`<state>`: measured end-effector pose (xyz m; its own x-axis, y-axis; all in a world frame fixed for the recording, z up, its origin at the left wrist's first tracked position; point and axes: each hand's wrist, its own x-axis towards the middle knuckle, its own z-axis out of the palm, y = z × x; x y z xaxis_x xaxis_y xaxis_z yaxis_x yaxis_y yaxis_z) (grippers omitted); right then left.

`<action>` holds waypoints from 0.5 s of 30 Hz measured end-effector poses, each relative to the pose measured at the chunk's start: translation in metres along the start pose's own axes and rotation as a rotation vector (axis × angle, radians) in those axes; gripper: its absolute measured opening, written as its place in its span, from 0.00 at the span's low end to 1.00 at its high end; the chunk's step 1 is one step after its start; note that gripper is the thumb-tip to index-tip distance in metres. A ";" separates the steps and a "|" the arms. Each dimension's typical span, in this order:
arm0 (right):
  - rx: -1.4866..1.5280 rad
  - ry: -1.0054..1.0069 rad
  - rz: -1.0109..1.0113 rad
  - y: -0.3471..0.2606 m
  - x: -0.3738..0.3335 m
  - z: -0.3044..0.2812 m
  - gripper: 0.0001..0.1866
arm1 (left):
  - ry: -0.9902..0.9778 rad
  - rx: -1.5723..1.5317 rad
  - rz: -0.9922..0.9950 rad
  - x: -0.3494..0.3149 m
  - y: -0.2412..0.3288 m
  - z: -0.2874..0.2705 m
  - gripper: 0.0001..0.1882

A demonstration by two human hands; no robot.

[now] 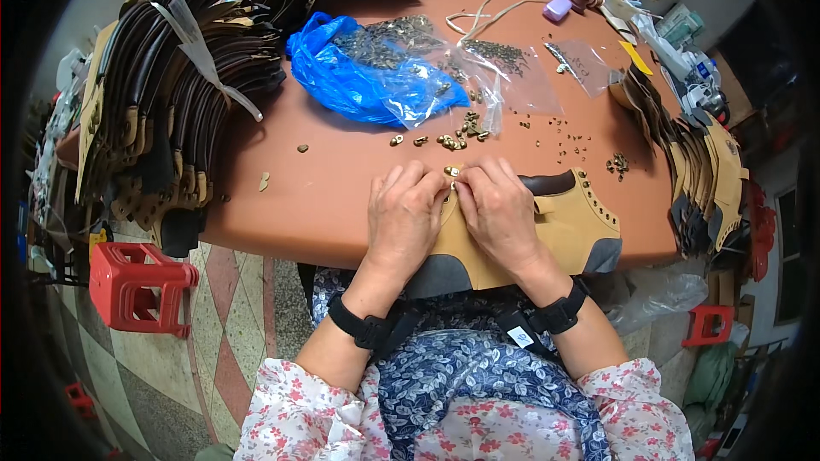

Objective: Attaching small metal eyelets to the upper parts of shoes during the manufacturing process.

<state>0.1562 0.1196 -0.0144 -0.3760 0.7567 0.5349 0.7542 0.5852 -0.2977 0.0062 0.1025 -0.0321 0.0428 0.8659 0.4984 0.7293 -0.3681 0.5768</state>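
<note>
A tan leather shoe upper [487,258] with dark grey end patches and a dark brown collar lies at the table's near edge. Dark metal eyelets line its right-hand edge. My left hand [405,215] pinches the upper's left-hand edge. My right hand [498,212] is closed beside it, thumb and fingers pressed to the same edge. Between the fingertips shows a small brass lace hook [452,172]; the fingers hide exactly how it sits on the leather. Just beyond the hands lies a small pile of brass hooks [451,142].
Stacked dark shoe uppers [162,77] rise at the left, tied with a plastic strip. More tan uppers [705,175] stand at the right. A blue plastic bag [342,90] and clear bags of metal fittings [517,77] lie ahead. A red stool [137,286] stands on the floor.
</note>
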 end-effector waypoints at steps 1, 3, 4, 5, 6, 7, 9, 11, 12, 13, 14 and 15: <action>0.001 -0.001 0.004 0.000 0.000 0.000 0.04 | -0.001 0.003 -0.004 0.000 0.001 -0.001 0.02; 0.007 0.000 0.002 0.000 0.001 0.000 0.04 | -0.002 0.003 -0.006 0.000 0.001 -0.002 0.03; 0.013 0.002 -0.004 0.001 0.001 0.000 0.03 | -0.001 0.000 -0.004 0.000 0.001 -0.002 0.03; 0.019 0.004 -0.010 0.001 0.001 0.000 0.03 | 0.000 -0.004 -0.001 0.000 0.001 -0.002 0.03; 0.025 0.005 -0.011 0.001 0.000 0.000 0.03 | 0.000 -0.003 0.000 0.000 0.001 -0.002 0.02; 0.030 0.008 -0.012 0.001 0.000 0.000 0.03 | -0.001 -0.003 0.002 0.000 0.001 -0.002 0.02; 0.042 0.006 -0.007 0.002 0.000 -0.001 0.02 | -0.003 -0.003 0.001 0.001 0.001 -0.002 0.02; 0.058 -0.003 0.003 0.002 0.000 -0.002 0.02 | -0.003 -0.005 -0.006 0.001 0.001 -0.001 0.02; 0.075 -0.007 0.004 0.003 -0.001 -0.002 0.02 | -0.007 0.004 -0.005 0.000 0.001 -0.002 0.02; 0.089 -0.010 0.004 0.004 -0.002 -0.001 0.03 | -0.008 0.010 -0.001 0.000 0.001 -0.002 0.02; 0.102 -0.012 0.005 0.005 -0.003 -0.002 0.03 | -0.010 0.017 0.002 0.000 0.001 -0.002 0.02; 0.106 -0.015 0.007 0.005 -0.003 -0.003 0.03 | -0.010 0.014 0.001 0.000 0.001 -0.002 0.02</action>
<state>0.1624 0.1191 -0.0153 -0.3792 0.7647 0.5209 0.6959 0.6067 -0.3841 0.0059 0.1016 -0.0304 0.0509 0.8689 0.4924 0.7384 -0.3647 0.5672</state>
